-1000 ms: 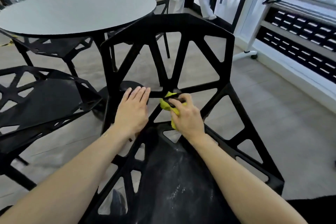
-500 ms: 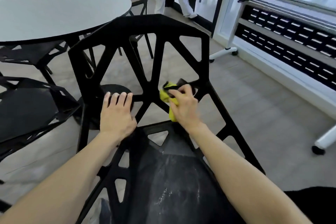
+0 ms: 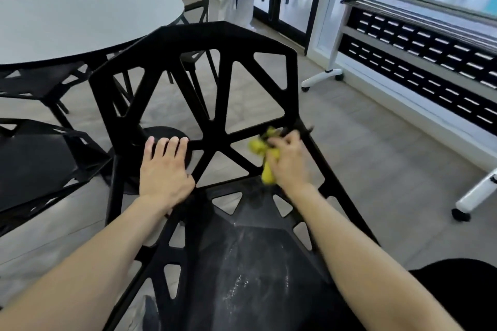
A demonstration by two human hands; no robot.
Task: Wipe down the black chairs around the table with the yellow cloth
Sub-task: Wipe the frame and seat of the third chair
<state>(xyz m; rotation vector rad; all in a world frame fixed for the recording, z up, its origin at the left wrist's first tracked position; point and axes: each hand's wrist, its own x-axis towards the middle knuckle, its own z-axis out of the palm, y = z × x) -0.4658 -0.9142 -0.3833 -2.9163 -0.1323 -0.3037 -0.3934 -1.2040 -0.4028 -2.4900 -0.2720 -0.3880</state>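
**Wiping the lower backrest of a black chair with a yellow cloth**

A person leans over a black chair (image 3: 220, 140) with an open lattice backrest, seen from above. The right hand (image 3: 286, 162) is curled tightly round a bunched yellow cloth (image 3: 266, 166), pressing it against the bar where the backrest meets the seat, at that hand's own side of the chair. The cloth is blurred; it pokes out to the left of the hand and hangs below the knuckles, so its long axis runs roughly up and down, with the lower end pointing toward the seat. The left hand (image 3: 164, 169) lies flat, fingers straight and spread, on a horizontal bar of the backrest, well to the left of the cloth, apparently steadying the chair.

The step in hand looks like rubbing the backrest's lower struts. The seat, just below both wrists, shows pale dusty streaks, so it probably needs wiping next: that would call for drawing the cloth down toward the body and spreading it flatter to cover the broad surface.

A round table (image 3: 80, 21) stands beyond the left hand, with other black chairs around it, not yet reached.
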